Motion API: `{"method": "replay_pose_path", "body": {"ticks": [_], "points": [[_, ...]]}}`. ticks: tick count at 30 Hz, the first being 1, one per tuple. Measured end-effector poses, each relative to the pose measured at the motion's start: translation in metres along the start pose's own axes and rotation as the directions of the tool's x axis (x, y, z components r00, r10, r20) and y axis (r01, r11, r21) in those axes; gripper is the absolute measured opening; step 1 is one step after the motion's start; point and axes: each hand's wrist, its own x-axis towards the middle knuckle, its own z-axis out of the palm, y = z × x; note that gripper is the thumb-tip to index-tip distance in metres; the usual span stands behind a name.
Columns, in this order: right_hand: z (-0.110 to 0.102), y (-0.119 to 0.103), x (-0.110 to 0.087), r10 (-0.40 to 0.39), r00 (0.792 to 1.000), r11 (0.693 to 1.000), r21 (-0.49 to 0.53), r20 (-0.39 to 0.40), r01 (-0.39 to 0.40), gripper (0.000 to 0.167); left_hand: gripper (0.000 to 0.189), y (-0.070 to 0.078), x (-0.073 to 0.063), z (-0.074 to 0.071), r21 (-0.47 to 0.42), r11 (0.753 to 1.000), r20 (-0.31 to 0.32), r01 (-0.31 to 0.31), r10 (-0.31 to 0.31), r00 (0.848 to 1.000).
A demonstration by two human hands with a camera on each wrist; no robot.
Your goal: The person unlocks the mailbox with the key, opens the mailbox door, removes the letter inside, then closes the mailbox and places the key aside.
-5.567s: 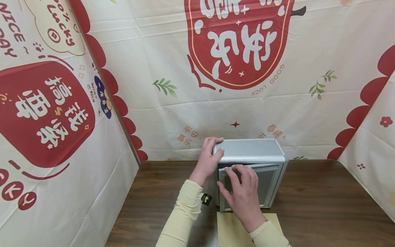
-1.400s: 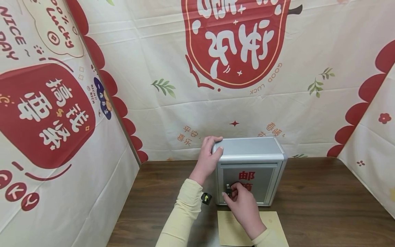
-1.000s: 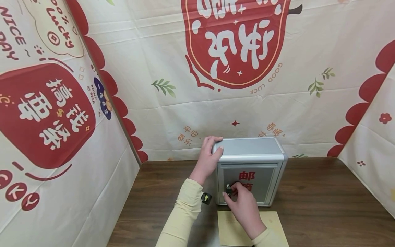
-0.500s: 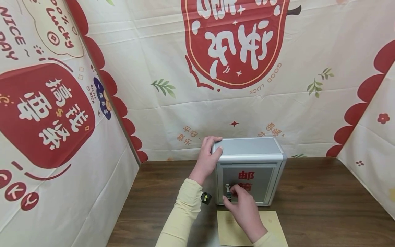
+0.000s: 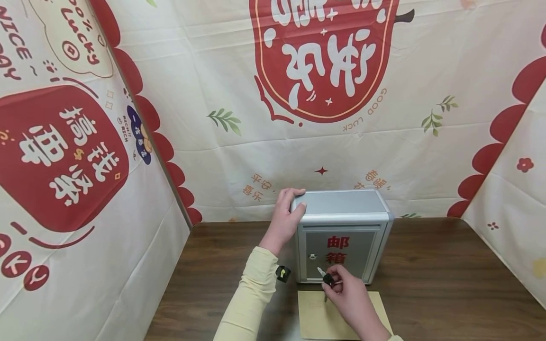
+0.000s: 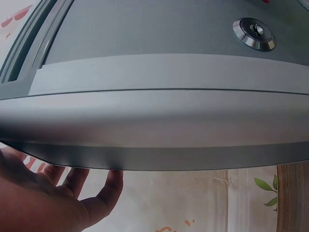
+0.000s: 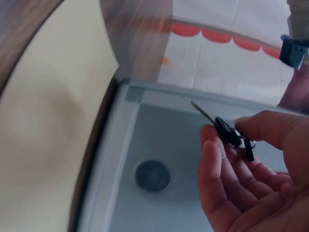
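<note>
A silver-grey metal mailbox (image 5: 339,222) with red characters stands upright, its front door closed flush. My left hand (image 5: 285,218) grips its top left corner; in the left wrist view the left fingers (image 6: 108,193) reach along the box's side. My right hand (image 5: 351,296) pinches a black-headed key (image 5: 327,278) between thumb and fingers, its metal blade pointing up and left. The blade is apart from the round door lock (image 5: 313,256), whose keyhole shows in the left wrist view. On the key's ring (image 7: 247,143) hangs a second dark piece, partly hidden by the hand.
A yellow paper envelope or sheet (image 5: 311,317) lies in front of the mailbox, partly under the right forearm. The brown wooden table (image 5: 439,279) extends to both sides. A white printed cloth (image 5: 213,175) hangs close behind the box.
The door, ajar in the earliest frame, is now closed. My right hand has drawn the key out of the lock and moved down and right. The left hand keeps its place on the corner.
</note>
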Motion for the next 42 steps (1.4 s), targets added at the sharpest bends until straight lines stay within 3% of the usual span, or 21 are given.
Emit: {"method": "replay_pose_path", "body": {"ticks": [8, 16, 22, 31, 38, 42], "points": [[-0.020, 0.035, -0.013, 0.129, 0.992, 0.992, -0.005, 0.003, -0.129, 0.024, 0.037, -0.002, 0.002, -0.001, -0.004, 1.000, 0.000, -0.002, 0.002, 1.000], [-0.049, 0.088, -0.030, 0.211, 0.977, 0.964, -0.166, -0.011, -0.210, 0.024, 0.038, -0.004, 0.002, 0.000, -0.017, 1.000, -0.007, -0.001, 0.001, 1.000], [-0.063, 0.116, -0.037, 0.281, 0.960, 0.942, -0.190, -0.001, -0.276, 0.024, 0.036, -0.004, 0.001, -0.001, -0.003, 1.000, 0.001, 0.005, -0.005, 1.000], [-0.069, 0.138, -0.039, 0.308, 0.951, 0.920, -0.243, -0.035, -0.307, 0.012, 0.038, -0.005, 0.002, 0.000, 0.005, 1.000, 0.012, 0.005, -0.005, 1.000], [-0.067, 0.143, -0.039, 0.261, 0.964, 0.923, -0.279, -0.058, -0.266, 0.009, 0.036, -0.004, 0.001, -0.001, 0.006, 1.000, 0.001, 0.015, -0.015, 1.000], [-0.066, 0.143, -0.039, 0.274, 0.961, 0.916, -0.294, -0.044, -0.274, 0.008, 0.036, -0.004, 0.000, -0.002, 0.017, 1.000, 0.007, 0.020, -0.020, 1.000]]}}
